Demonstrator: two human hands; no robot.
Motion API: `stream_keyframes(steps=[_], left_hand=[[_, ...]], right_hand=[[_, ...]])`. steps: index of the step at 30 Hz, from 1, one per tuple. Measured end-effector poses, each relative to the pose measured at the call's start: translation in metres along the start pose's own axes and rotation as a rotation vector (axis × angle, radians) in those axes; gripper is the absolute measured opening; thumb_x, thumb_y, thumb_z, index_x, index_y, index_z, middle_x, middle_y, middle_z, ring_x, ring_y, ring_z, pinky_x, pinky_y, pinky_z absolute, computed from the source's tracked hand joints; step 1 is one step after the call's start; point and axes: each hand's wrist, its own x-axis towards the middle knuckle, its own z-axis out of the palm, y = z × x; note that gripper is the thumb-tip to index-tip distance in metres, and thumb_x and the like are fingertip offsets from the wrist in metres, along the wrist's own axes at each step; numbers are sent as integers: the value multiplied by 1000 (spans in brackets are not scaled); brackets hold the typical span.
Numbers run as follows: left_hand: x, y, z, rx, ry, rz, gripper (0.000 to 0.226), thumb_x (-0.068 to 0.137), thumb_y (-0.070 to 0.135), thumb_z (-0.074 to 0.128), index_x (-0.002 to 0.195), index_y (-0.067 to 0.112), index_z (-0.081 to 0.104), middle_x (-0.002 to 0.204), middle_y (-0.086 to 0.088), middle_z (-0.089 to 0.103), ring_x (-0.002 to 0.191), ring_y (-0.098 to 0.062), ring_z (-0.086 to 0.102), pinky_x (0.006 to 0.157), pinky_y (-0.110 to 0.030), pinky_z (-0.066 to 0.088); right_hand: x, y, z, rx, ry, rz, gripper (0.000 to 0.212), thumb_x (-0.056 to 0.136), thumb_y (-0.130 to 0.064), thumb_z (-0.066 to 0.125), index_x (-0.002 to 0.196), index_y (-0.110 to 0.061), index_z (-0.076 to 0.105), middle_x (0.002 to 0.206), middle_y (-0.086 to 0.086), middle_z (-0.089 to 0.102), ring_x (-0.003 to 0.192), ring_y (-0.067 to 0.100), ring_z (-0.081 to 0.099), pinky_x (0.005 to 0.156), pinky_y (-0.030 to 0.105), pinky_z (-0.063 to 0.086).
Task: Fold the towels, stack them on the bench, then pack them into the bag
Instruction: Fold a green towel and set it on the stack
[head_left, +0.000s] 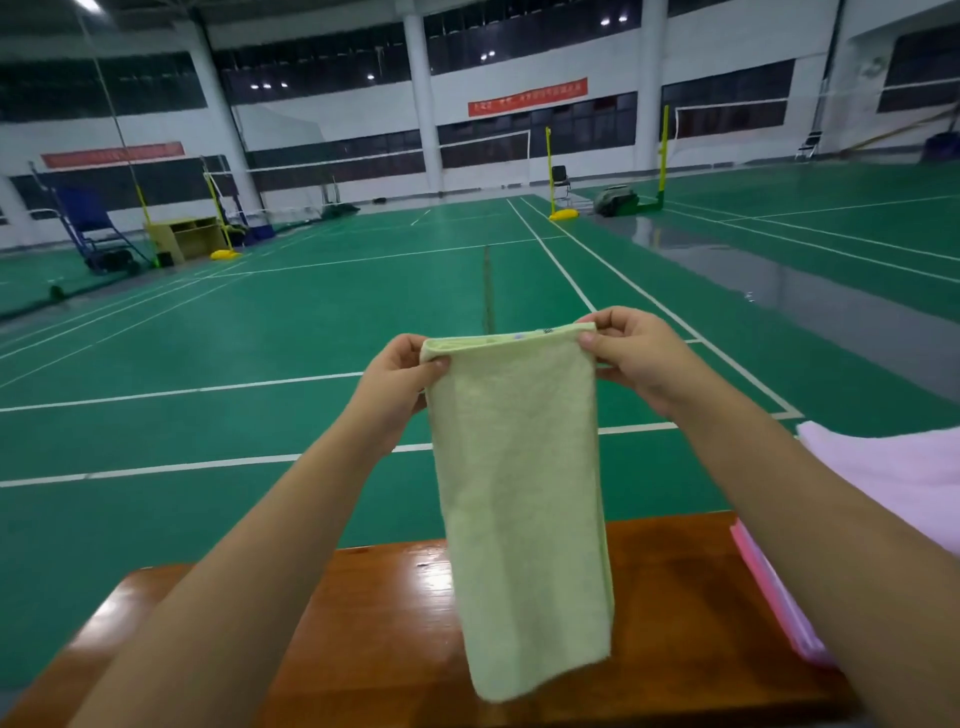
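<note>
1. Far left, background: we see a blue umpire chair (85, 223) and a yellow desk (182, 236) on the green court floor (234, 332).
2. Left hand (397, 382): fingers curled, thumb on the near side, pinching the top left corner of the pale green towel (519, 499).
3. The towel hangs straight down between our two hands, folded into a long narrow strip; its top edge is stretched flat from one hand to the other, and its lower end dangles in front of the wooden bench (363, 623). Whether it touches the bench, we can't tell.
4. Right hand (636, 353): also curled, thumb and fingers pinching the top right corner of the same towel, slightly higher than the left.
5. Right edge: a pink towel (893, 467) lies near our right forearm, with a brighter pink item (774, 587) under it on the bench; we can't tell what that item is.
</note>
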Motion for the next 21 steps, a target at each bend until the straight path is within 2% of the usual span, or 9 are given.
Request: stream_keyframes(steps=[5,9,11,13,16,18,20,21], left_hand=[[-3,4,-2,-143,-67,114,23,89,-4,57,83,17,49,71,10,62,64,-4,56,61,-20,45],[-35,-15,-10,-187,-185,115,19,72,3,61,78,20,58,68,9,61,63,-6,53,58,-16,44],[-58,-39,-13,-191,-222,59,26,69,0,62,69,26,65,68,8,62,62,-5,54,58,-15,44],[-90,-71,-15,-183,-268,-26,26,61,2,75,66,26,68,73,6,67,68,-6,60,64,-15,48],[-140,-120,-19,-162,-324,-177,33,42,21,92,66,24,69,77,3,70,74,-8,65,65,-17,51],[-174,-145,-21,-119,-365,-287,32,45,21,91,67,24,69,80,0,70,76,-11,65,65,-19,51],[-199,-161,-24,-90,-414,-381,27,52,17,87,71,21,69,84,-4,70,79,-15,64,68,-23,52],[-206,-164,-25,-80,-426,-408,24,55,17,85,72,22,69,85,-6,69,79,-16,63,69,-24,52]], right_hand=[[-7,-9,-5,52,11,-97,14,91,0,56,88,-13,59,81,1,66,69,7,61,70,22,52],[-41,10,-11,63,-36,-80,15,89,2,56,89,-13,61,75,-5,69,71,7,63,73,22,54],[-66,39,-15,29,-68,-18,17,89,2,56,89,-13,61,73,-7,70,72,6,64,72,20,54],[-99,75,-15,-8,-97,77,17,88,3,57,90,-14,61,74,-7,71,72,4,64,69,19,54],[-147,128,-14,-47,-169,249,16,87,2,59,92,-12,61,76,-7,71,73,3,64,64,14,50],[-179,152,-16,-66,-237,384,12,83,-12,68,94,-12,63,81,-5,73,77,7,65,66,15,49],[-201,166,-19,-50,-302,489,39,70,-36,78,97,-11,64,88,1,73,83,13,67,70,19,52],[-208,169,-20,-42,-326,526,43,70,-38,78,98,-8,64,90,4,73,85,14,68,71,22,53]])
